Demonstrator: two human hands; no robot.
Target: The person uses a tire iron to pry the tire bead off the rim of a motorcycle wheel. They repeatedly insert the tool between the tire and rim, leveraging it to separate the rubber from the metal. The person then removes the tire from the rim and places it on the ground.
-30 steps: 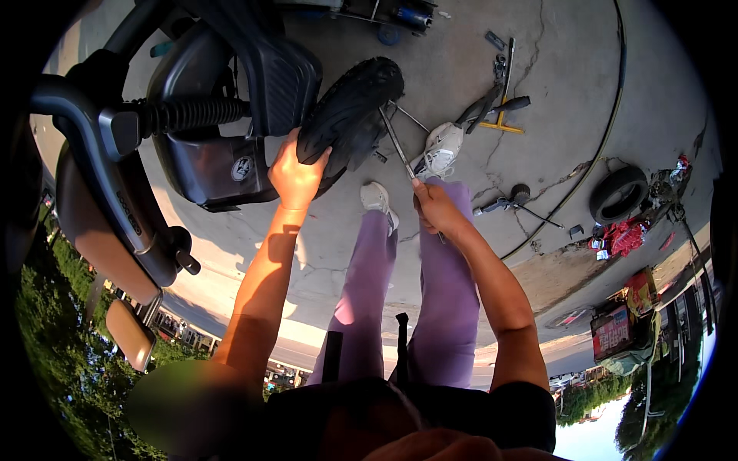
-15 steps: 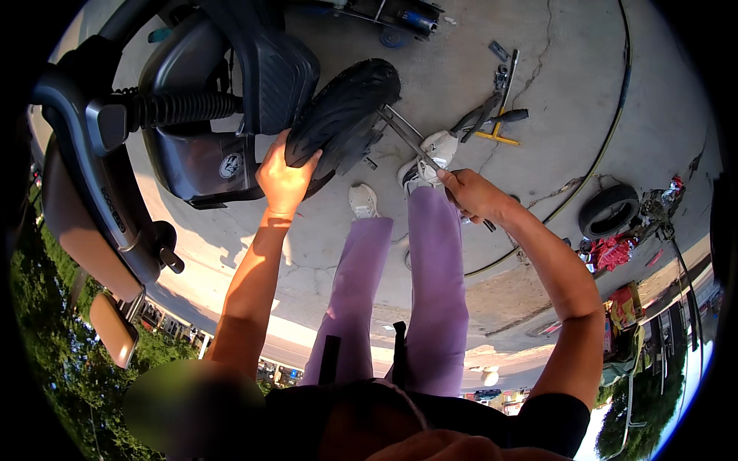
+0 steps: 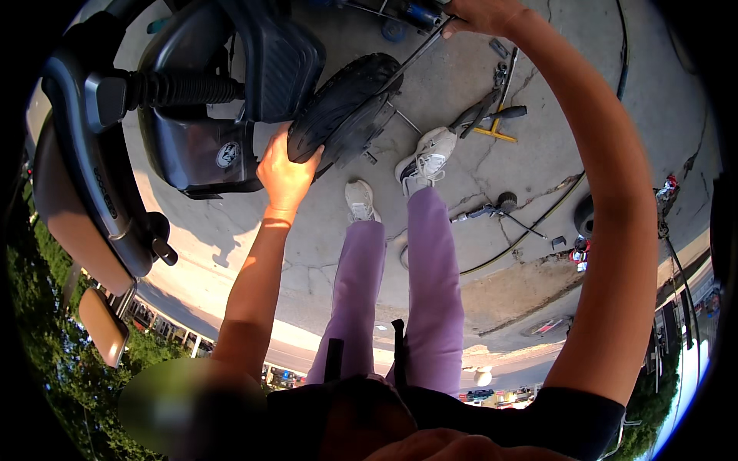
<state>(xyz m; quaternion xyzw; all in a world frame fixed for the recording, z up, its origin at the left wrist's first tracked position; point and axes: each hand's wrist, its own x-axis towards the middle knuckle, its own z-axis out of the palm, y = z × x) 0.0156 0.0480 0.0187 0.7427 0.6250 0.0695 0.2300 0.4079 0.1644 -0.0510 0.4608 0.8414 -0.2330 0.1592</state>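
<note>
My left hand (image 3: pixel 287 167) grips the near end of the black treaded tyre (image 3: pixel 342 100) on the wheel beside a dark scooter (image 3: pixel 273 73). My right hand (image 3: pixel 471 17) is high at the top edge, closed on a long metal bar (image 3: pixel 415 58) that slants down to the tyre. A second thin rod (image 3: pixel 406 117) sticks out from the wheel toward my right foot. My right shoe (image 3: pixel 423 157) is beside the wheel, and my left shoe (image 3: pixel 359 200) stands below it.
On the cracked concrete lie a yellow-based metal tool (image 3: pixel 494 134), an air tool with a round head (image 3: pixel 507 203) and a long hose (image 3: pixel 523 246). A loose tyre (image 3: pixel 583 219) is partly behind my right arm. Another wheeled frame (image 3: pixel 392 31) stands at the top.
My right hand has swung from near my right knee far up and to the right, lifting the bar's outer end. My left hand stays on the tyre.
</note>
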